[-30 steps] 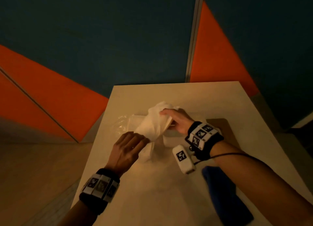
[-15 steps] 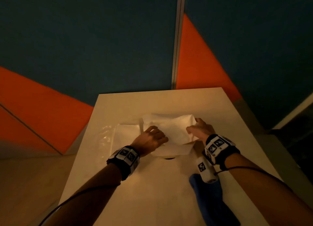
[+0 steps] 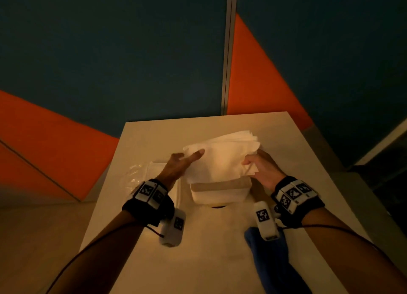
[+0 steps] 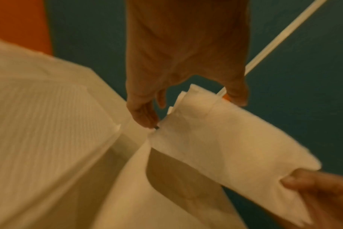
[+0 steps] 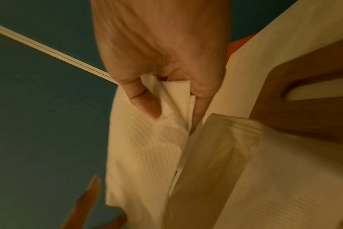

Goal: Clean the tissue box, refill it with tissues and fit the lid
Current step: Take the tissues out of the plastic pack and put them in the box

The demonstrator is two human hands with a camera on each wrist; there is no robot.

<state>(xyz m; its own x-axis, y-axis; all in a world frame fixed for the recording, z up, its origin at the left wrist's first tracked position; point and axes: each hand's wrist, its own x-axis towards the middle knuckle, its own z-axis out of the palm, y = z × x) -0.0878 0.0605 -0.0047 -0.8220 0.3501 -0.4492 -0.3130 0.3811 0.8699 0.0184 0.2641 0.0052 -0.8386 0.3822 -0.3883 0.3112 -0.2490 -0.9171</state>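
Note:
A folded stack of white tissues (image 3: pixel 222 159) hangs spread flat just above the open white tissue box (image 3: pixel 220 194) in the middle of the table. My left hand (image 3: pixel 189 159) holds its left end, one finger straight along the top, and the left wrist view shows the fingers (image 4: pixel 145 114) pinching the tissue corner (image 4: pixel 225 139). My right hand (image 3: pixel 251 163) pinches the right end, thumb (image 5: pixel 147 105) pressed on the tissues (image 5: pixel 147 147). The brown wooden lid (image 5: pixel 303 108) with its slot lies beside the box; the head view does not show it.
A blue cloth (image 3: pixel 271 260) lies on the table (image 3: pixel 198 260) near the front right, under my right forearm. A clear plastic wrapper (image 3: pixel 135 174) with more white tissues (image 3: pixel 158 168) sits left of the box. A blue and orange wall stands behind the table's far edge.
The tissues went from a crumpled bundle to a flat stack stretched between both hands. My hands moved apart and lifted the stack above the box, which now shows below it.

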